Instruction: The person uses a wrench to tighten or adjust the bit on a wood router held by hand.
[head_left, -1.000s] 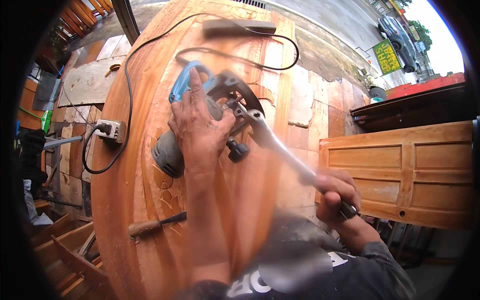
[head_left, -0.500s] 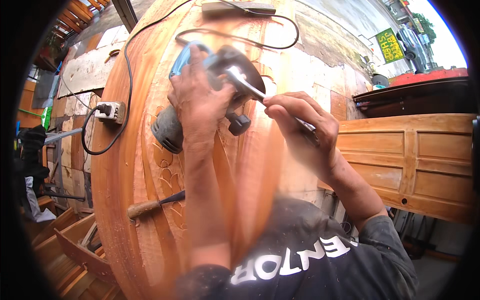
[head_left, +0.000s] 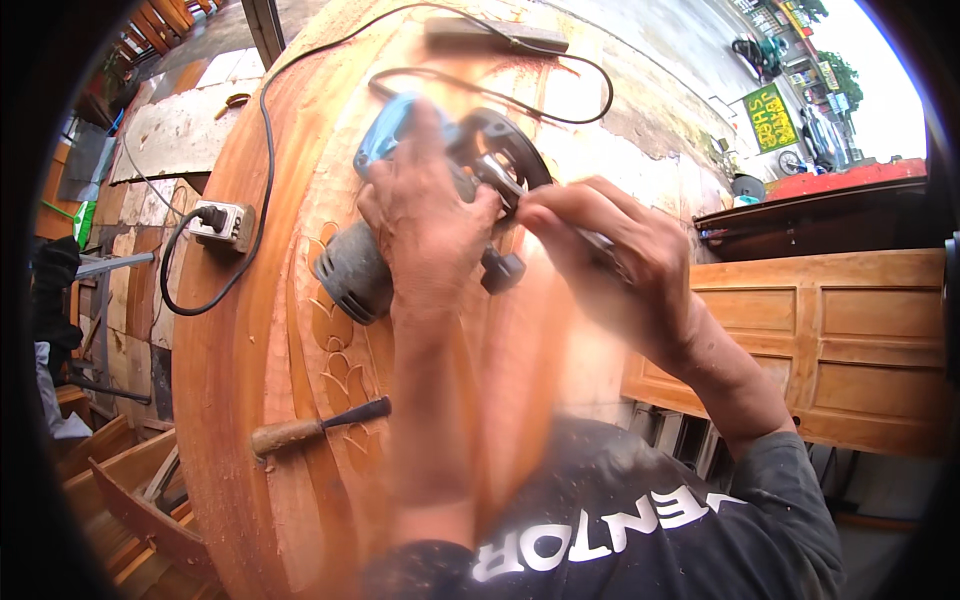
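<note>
My left hand [head_left: 428,225] wraps over a small circular saw [head_left: 356,275], which has a blue handle, a grey motor housing and a rounded black guard. The thumb presses close to the middle of the tool. In my right hand [head_left: 635,245] is a shiny metal wrench [head_left: 505,178], its head against the saw beside the guard. The far end of the wrench shows past my curled fingers. Beneath the saw lies a carved wooden panel [head_left: 235,370] with leaf patterns. Motion blurs my left fingers and the right hand's edge.
A wood-handled chisel [head_left: 290,434] rests on the panel. A black cord [head_left: 268,150] loops from a socket block [head_left: 222,224] on the left. A grey block [head_left: 495,37] sits at the far end. Another panelled wooden door [head_left: 800,340] stands on the right, drawers [head_left: 150,520] lower left.
My right hand and the wrench have swung slightly, the wrench head now lower against the saw. The whole view has shifted a little, with saw and left hand appearing lower and further right.
</note>
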